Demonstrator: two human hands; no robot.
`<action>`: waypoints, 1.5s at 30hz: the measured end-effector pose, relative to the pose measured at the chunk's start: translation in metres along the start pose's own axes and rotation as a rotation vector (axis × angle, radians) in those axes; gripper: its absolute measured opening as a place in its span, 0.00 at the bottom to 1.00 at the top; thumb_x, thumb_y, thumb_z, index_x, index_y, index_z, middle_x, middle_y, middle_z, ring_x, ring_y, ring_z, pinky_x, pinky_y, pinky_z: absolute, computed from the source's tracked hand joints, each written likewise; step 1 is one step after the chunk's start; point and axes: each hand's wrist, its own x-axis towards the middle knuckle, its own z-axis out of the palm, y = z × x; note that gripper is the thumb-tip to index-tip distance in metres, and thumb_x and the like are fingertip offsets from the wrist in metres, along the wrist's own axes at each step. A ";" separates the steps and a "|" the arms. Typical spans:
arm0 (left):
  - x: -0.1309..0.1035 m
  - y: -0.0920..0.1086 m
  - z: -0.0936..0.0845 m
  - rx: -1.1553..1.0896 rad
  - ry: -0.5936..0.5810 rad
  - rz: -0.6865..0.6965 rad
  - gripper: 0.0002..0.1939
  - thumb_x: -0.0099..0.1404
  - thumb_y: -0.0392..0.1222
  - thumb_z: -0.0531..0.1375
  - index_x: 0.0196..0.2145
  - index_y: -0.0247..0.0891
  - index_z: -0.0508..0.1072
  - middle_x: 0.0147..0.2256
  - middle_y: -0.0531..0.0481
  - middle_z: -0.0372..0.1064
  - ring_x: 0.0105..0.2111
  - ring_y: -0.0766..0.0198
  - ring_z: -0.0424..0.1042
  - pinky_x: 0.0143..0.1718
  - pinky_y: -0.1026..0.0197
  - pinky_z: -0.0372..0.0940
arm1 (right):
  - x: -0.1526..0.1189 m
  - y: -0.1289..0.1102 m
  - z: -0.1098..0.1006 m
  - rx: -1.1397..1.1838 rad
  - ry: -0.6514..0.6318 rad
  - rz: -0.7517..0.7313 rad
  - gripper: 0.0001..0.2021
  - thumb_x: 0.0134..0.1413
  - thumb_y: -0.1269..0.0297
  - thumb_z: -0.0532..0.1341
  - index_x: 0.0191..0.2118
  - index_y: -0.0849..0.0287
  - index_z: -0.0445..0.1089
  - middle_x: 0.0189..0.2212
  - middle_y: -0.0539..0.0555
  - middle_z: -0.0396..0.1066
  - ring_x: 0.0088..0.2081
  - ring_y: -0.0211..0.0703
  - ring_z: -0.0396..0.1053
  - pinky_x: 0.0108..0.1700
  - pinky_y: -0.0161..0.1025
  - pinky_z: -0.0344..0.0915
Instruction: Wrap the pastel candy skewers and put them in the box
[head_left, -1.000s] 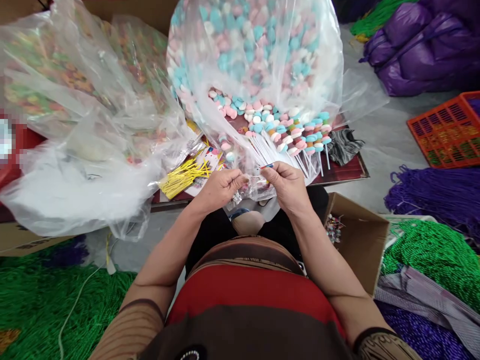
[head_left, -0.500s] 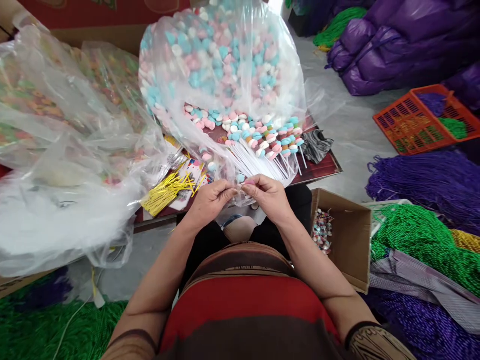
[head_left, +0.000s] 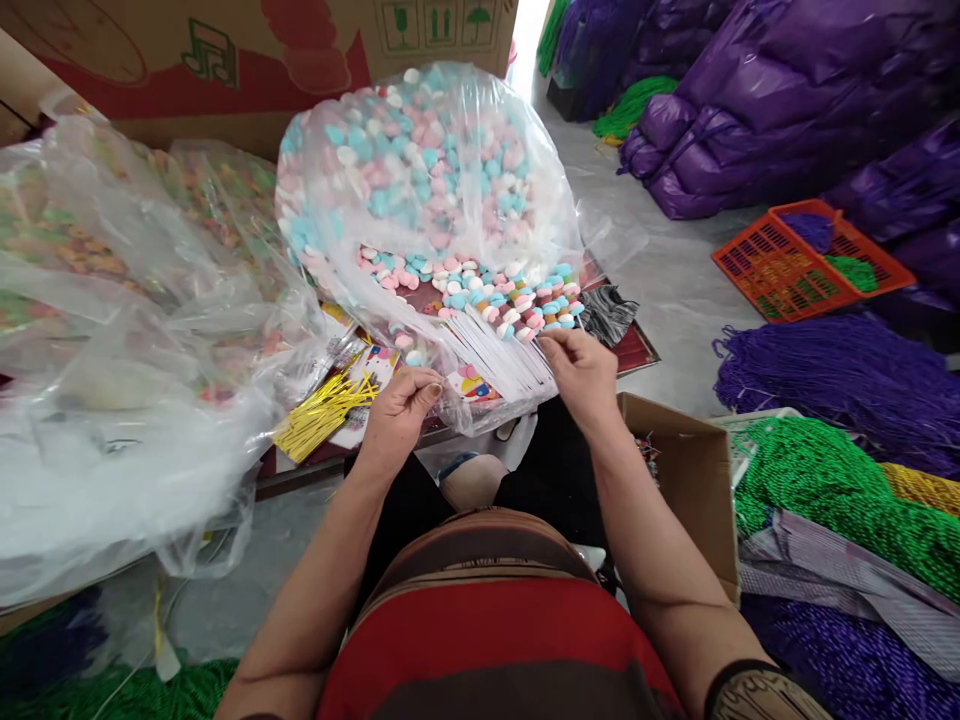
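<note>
My left hand (head_left: 406, 405) is closed in a pinch near the table's front edge, beside the yellow twist ties (head_left: 319, 415); what it holds, if anything, is too small to make out. My right hand (head_left: 581, 372) pinches at the lower right of a row of white sticks (head_left: 499, 355), its fingertips touching one stick. Pink, white and blue candies (head_left: 521, 300) top the sticks. Behind them a large clear bag (head_left: 450, 170) is full of similar candies. A printed wrapper (head_left: 474, 383) lies between my hands, under clear plastic.
A cardboard box (head_left: 694, 490) stands at my right, below the table. Clear bags with orange and green pieces (head_left: 112, 250) cover the left. An orange basket (head_left: 802, 285), purple bundles (head_left: 810, 375) and green strands (head_left: 825, 475) lie on the right.
My hands, together before, have moved apart; the right one has gone to the sticks, the left one slightly left. The view has shifted, showing more of the printed carton behind.
</note>
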 end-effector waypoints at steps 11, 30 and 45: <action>0.003 -0.023 0.004 -0.245 0.154 -0.215 0.18 0.53 0.58 0.71 0.31 0.41 0.79 0.31 0.52 0.76 0.32 0.64 0.71 0.40 0.60 0.68 | 0.025 0.053 0.013 -0.259 0.033 0.069 0.12 0.59 0.61 0.60 0.37 0.57 0.81 0.36 0.58 0.79 0.40 0.50 0.73 0.46 0.44 0.68; 0.002 -0.003 -0.006 -0.148 -0.116 -0.246 0.09 0.64 0.48 0.60 0.34 0.41 0.73 0.25 0.56 0.65 0.25 0.67 0.63 0.31 0.63 0.62 | -0.017 0.048 -0.006 0.701 0.214 0.281 0.14 0.37 0.54 0.76 0.31 0.55 0.80 0.23 0.47 0.73 0.26 0.37 0.65 0.33 0.39 0.65; 0.168 0.010 -0.012 1.345 -0.203 -0.167 0.20 0.71 0.38 0.50 0.49 0.40 0.80 0.49 0.37 0.76 0.47 0.49 0.76 0.42 0.56 0.63 | -0.033 0.056 -0.007 0.672 0.196 0.280 0.16 0.42 0.51 0.76 0.34 0.57 0.81 0.20 0.46 0.70 0.25 0.37 0.65 0.33 0.39 0.64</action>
